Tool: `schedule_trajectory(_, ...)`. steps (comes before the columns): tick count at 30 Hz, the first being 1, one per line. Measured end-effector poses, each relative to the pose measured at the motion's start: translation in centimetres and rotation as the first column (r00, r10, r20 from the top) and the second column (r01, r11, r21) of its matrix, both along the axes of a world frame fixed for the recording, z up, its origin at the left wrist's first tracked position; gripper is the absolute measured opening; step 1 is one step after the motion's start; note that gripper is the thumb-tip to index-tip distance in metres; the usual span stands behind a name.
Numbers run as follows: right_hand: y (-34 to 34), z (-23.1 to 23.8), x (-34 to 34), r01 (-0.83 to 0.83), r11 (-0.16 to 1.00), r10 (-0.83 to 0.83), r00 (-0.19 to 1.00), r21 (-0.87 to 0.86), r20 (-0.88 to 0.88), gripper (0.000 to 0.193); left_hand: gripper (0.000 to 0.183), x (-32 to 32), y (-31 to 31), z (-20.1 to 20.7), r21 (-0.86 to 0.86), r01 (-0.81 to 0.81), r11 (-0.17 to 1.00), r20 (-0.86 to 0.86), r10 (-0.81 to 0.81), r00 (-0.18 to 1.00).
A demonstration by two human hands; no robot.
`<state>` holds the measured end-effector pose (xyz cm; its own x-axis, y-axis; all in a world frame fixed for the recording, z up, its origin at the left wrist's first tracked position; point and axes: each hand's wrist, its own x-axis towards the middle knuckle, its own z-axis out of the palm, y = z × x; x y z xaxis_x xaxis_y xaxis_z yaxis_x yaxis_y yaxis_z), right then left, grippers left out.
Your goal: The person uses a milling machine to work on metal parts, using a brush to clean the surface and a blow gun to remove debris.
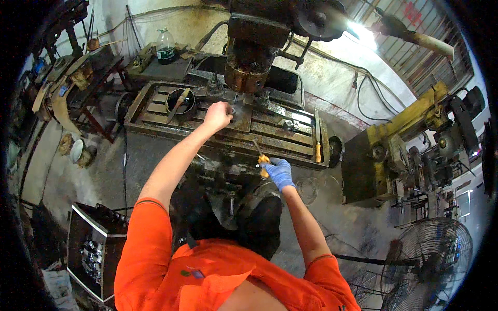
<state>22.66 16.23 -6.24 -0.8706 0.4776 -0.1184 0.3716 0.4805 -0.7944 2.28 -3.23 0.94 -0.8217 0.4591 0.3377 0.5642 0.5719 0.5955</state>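
Observation:
My bare left hand [219,116] is over the middle of the slotted machine table [155,124], below the spindle head [248,75]. Its fingers are closed around a small metal part [232,110], mostly hidden by them. In a blue glove, my right hand [279,173] is in front of the table's near edge, wrapped round a yellow air blow gun [264,165]. The gun's thin nozzle points up and left toward the table. Small metal pieces [291,125] lie on the table's right half.
A black pot [188,110] with a brush [181,98] stands on the table's left. A yellow-handled file [318,147] lies along its right end. At lower left is a box of metal parts [92,259]; a fan [428,264] stands at lower right. A yellow machine [381,150] is beyond.

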Motion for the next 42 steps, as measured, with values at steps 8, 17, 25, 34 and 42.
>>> schedule_trajectory(8, -0.8, 2.3, 2.9, -0.024, 0.998, 0.017, 0.993, -0.057, -0.120, 0.035, 0.018, 0.6, 0.6, 1.5, -0.257, -0.017, 0.966, -0.152, -0.023, 0.988)
schedule_trajectory(17, 3.8, 4.4, 9.1, 0.036, 0.999, -0.037, 0.998, -0.008, -0.054, 0.028, 0.025, -3.0, 3.1, -2.1, -0.153, -0.058, 0.986, -0.394, -0.007, 0.919)
schedule_trajectory(25, 6.1, 25.6, 6.3, 0.156, 0.940, 0.042, 0.828, 0.302, -0.558, 0.022, 0.046, -2.9, 3.1, -0.1, -0.178, -0.292, 0.940, -0.120, 0.274, 0.954)
schedule_trajectory(34, 8.5, 45.6, 4.4, 0.214, 0.835, 0.450, 0.267, 0.507, -0.852, 0.034, 0.041, -2.9, 4.4, 0.3, -0.159, -0.237, 0.958, -0.136, 0.217, 0.967)
schedule_trajectory(42, 4.6, 29.9, 5.6, 0.229, 0.946, 0.207, 0.122, 0.230, -0.971, 0.036, 0.038, -3.5, 3.6, -1.1, -0.144, -0.250, 0.957, -0.202, 0.219, 0.955)
